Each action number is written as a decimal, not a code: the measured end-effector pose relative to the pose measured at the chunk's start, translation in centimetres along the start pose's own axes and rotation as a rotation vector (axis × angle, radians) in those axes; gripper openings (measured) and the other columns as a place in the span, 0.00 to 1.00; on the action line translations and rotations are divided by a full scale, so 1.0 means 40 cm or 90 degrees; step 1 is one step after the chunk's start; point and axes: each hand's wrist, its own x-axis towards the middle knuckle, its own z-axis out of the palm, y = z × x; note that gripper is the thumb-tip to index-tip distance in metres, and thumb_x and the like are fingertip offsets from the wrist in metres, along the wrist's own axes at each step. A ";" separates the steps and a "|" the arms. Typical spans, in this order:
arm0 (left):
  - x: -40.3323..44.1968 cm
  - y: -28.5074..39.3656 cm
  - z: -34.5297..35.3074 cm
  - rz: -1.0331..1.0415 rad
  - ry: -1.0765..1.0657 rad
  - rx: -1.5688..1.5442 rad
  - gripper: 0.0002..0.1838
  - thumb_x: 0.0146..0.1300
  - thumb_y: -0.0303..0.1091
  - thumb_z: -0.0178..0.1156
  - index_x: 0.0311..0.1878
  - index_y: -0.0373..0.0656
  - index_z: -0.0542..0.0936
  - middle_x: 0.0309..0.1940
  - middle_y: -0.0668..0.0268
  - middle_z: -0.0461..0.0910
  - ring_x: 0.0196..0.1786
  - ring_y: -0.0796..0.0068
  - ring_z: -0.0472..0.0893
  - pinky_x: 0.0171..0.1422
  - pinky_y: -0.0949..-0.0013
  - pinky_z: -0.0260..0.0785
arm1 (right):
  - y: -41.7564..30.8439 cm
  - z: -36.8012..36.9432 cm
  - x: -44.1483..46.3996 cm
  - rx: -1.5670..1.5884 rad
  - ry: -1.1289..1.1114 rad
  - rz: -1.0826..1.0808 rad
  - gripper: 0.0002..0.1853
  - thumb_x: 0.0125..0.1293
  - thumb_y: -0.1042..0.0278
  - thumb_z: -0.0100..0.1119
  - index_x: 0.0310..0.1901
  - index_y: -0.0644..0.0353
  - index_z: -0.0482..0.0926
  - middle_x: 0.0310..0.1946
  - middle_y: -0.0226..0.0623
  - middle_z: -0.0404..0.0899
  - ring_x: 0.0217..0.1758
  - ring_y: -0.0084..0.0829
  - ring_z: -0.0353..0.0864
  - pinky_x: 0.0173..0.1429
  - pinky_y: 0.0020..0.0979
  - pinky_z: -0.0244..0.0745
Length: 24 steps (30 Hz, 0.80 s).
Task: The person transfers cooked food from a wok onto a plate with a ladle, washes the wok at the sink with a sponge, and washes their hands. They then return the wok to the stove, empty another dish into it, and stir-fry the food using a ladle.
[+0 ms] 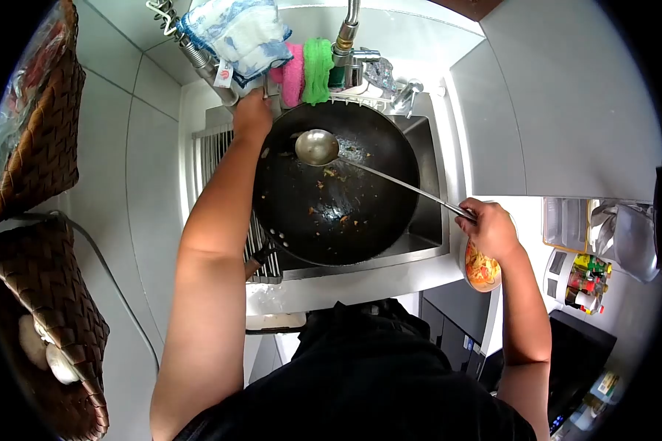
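Note:
A large black wok with food scraps and oily residue inside sits over the sink. My right hand is closed around the long handle of a metal ladle, whose bowl rests in the upper part of the wok. Just below that hand stands a dish of orange-red food, partly covered by my wrist. My left hand reaches past the wok's upper left edge, under a hanging blue-and-white cloth. Its fingers are mostly hidden there, so any grip cannot be made out.
Pink and green cloths hang beside the faucet. A metal drying rack lies left of the wok. Woven baskets are at far left, with a cable nearby. Several bottles stand at right.

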 end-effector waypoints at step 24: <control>-0.348 0.276 -0.223 -0.092 0.009 -0.374 0.18 0.70 0.42 0.51 0.44 0.37 0.82 0.35 0.63 0.85 0.33 0.76 0.84 0.40 0.72 0.72 | 0.035 -0.060 -0.091 -0.016 -0.127 0.039 0.18 0.61 0.57 0.62 0.44 0.63 0.83 0.37 0.51 0.83 0.44 0.49 0.82 0.52 0.42 0.75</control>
